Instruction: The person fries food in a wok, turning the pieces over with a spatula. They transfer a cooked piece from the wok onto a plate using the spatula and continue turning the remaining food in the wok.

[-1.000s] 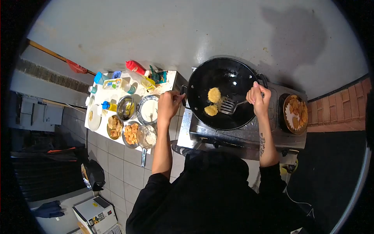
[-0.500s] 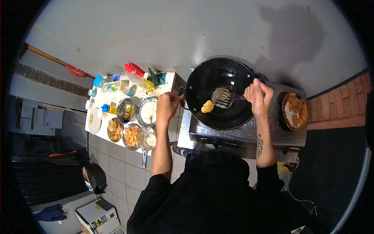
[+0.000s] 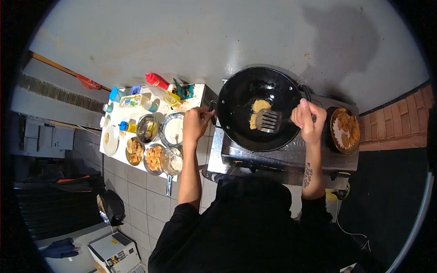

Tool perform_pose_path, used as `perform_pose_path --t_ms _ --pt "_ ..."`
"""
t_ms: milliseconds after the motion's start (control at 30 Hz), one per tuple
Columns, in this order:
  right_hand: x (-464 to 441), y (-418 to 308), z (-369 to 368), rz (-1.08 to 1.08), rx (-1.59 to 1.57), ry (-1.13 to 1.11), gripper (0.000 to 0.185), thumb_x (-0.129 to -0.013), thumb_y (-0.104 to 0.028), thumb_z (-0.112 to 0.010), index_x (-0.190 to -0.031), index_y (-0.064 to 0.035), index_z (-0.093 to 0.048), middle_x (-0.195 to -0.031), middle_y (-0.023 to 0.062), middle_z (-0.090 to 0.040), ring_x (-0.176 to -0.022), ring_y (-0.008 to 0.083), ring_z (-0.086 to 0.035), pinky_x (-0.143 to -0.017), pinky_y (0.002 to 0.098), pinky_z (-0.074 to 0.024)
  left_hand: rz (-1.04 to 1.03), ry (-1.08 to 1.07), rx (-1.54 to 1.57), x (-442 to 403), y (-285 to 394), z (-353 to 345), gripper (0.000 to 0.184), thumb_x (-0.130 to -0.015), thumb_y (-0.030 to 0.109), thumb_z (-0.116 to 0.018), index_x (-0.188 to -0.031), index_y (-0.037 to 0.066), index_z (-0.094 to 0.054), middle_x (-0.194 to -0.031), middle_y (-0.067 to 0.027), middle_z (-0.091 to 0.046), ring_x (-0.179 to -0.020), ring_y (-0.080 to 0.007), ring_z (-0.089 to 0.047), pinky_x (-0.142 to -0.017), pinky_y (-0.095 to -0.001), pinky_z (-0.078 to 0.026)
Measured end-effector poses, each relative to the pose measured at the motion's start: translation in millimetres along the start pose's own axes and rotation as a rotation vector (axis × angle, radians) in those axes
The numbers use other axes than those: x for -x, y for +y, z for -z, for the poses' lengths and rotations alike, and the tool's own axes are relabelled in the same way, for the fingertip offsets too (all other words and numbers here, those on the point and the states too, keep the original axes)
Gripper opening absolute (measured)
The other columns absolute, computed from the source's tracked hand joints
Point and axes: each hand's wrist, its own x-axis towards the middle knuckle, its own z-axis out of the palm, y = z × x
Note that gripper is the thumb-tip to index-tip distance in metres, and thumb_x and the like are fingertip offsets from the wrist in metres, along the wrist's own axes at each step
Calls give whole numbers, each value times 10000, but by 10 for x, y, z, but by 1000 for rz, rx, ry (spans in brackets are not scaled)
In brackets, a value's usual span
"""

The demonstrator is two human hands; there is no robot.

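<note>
A black wok [image 3: 241, 98] sits on the stainless steel stove, tilted slightly in my view. My left hand [image 3: 198, 123] is closed on the wok's left loop handle [image 3: 213, 113]. My right hand [image 3: 310, 121] grips the handle of a slotted spatula [image 3: 270, 122], whose head is down inside the wok. A pale yellow battered piece of food [image 3: 261, 105] lies just above the spatula head. Another battered piece [image 3: 253, 121] shows at the head's left edge, partly covered by it.
Right of the wok, a brown bowl [image 3: 334, 141] holds fried pieces on white paper. On the left, a white table [image 3: 193, 98] carries a bowl of white batter [image 3: 174, 131], a strainer [image 3: 171, 164], orange chunks [image 3: 154, 158], bottles and a plate [image 3: 110, 143]. The stove [image 3: 282, 159] runs beneath the wok.
My right hand and the spatula have shifted a little right and down. The food piece near the wok's left side has moved right, and a second piece now shows more clearly. My left hand stays put.
</note>
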Motion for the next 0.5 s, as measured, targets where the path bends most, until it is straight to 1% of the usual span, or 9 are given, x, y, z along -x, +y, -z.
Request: perform_pose_path --t_ms 100,133,200,333,433,500 --pt "7 -1 161 -21 162 207 459 -1003 -135 -477 -562 -49 -380 -507 -23 -376 -468 56 -328 -447 254 -249 20 -20 -31 -1 -19 10 274 -797 224 -750 -857 -40 -704 -660 -189 -646 -595 -299 -638 -577 -365 -475" --pt "-3 25 218 -18 144 287 459 -995 -134 -493 -557 -57 -378 -511 -27 -382 -464 60 -327 -451 254 -257 39 -34 -37 -3 -21 9 276 -796 224 -751 -869 -38 -708 -667 -191 -649 -599 -299 -640 -582 -367 -478" --pt "-26 -19 269 -14 127 372 457 -989 -137 -510 -558 -67 -375 -511 -29 -383 -463 61 -334 -449 256 -264 40 -28 -26 0 -20 5 278 -795 225 -752 -877 -37 -710 -664 -191 -648 -597 -297 -640 -587 -366 -481" --pt "40 91 236 -59 132 412 426 -974 -109 -533 -580 -68 -377 -516 -30 -377 -464 56 -341 -447 251 -268 56 -30 -22 -9 -1 -3 267 -796 222 -749 -874 -32 -713 -659 -192 -642 -590 -300 -634 -581 -371 -475" --pt "101 198 72 -68 33 323 399 -956 -72 -565 -615 -71 -358 -549 -38 -374 -487 44 -366 -453 230 -267 -10 2 -12 0 -9 -11 261 -800 228 -745 -866 -22 -715 -638 -187 -626 -571 -303 -617 -566 -378 -463" --pt "131 247 -12 -114 -2 300 413 -986 -114 -533 -609 -62 -372 -546 -34 -382 -488 49 -382 -452 232 -287 -13 6 -18 -5 -41 -24 260 -802 232 -743 -862 -19 -715 -623 -181 -615 -557 -304 -602 -557 -381 -454"
